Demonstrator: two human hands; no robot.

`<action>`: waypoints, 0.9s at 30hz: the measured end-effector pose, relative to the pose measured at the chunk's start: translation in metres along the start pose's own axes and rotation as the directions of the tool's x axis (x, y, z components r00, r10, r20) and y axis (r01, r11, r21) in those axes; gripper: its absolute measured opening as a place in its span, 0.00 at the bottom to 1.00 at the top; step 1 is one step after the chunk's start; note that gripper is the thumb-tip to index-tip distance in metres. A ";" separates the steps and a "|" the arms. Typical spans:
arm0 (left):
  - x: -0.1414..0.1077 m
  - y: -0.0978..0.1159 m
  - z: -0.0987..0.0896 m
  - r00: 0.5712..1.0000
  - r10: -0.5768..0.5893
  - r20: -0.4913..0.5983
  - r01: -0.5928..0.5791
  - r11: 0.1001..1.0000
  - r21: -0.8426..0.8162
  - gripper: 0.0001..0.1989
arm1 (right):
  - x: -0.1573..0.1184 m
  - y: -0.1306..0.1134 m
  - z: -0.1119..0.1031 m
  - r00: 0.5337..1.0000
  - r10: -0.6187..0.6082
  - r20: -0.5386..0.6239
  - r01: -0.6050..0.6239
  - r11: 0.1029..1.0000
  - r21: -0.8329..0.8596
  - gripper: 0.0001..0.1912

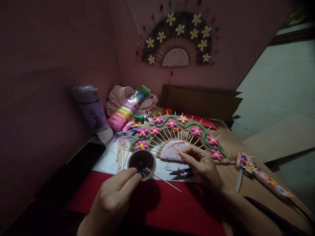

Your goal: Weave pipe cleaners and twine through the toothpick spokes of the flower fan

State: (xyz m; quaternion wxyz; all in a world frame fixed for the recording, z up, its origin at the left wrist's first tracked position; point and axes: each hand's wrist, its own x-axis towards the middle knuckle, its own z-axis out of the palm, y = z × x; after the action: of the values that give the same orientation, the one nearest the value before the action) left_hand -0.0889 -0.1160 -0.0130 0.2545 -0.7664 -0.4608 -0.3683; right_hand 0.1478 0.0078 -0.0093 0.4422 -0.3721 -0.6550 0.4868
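My left hand grips a small round bowl by its near rim, tilted so its dark inside shows. A few small shiny bits lie in it; I cannot make out what they are. Thumb and fingertips of my right hand pinch a thin orange thread, held over the pink cloth half-circle of a woven fan. Pink flowers and a green wavy line decorate this fan. Below it, black thread snips lie beside my right hand. One pointed wooden stick rests near the bowl.
At left stand a purple bottle and a dark phone lying flat. Bagged coloured clay is behind. Cardboard sheets lean against the wall under another flowered fan. A flower-patterned glue gun lies right, its cord trailing.
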 end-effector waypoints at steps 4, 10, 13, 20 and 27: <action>-0.005 0.001 0.002 1.000 0.005 0.027 -0.004 1.000 -0.012 0.12 | -0.001 -0.003 0.001 1.000 0.005 -0.005 -0.005 1.000 -0.011 0.10; -0.009 -0.001 0.002 1.000 0.004 0.013 -0.004 1.000 0.007 0.12 | -0.002 -0.010 0.002 1.000 0.022 0.010 -0.022 1.000 -0.019 0.11; -0.010 -0.007 0.002 0.999 -0.017 0.029 0.017 1.000 0.009 0.12 | -0.002 -0.008 0.002 1.000 0.022 0.016 -0.022 1.000 -0.015 0.11; -0.007 -0.015 -0.002 0.993 -0.012 0.116 0.018 0.998 -0.058 0.11 | -0.002 -0.005 0.001 1.000 0.022 0.007 -0.022 0.999 -0.033 0.11; -0.002 -0.005 -0.006 0.991 -0.033 0.129 0.051 0.989 -0.139 0.10 | -0.002 -0.007 0.002 0.998 0.067 0.002 -0.067 0.998 -0.018 0.11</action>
State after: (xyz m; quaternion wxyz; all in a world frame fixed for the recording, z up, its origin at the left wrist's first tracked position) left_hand -0.0956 -0.1197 -0.0106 0.1618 -0.7943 -0.4646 -0.3564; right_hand 0.1467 0.0033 -0.0035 0.4215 -0.3969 -0.6471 0.4961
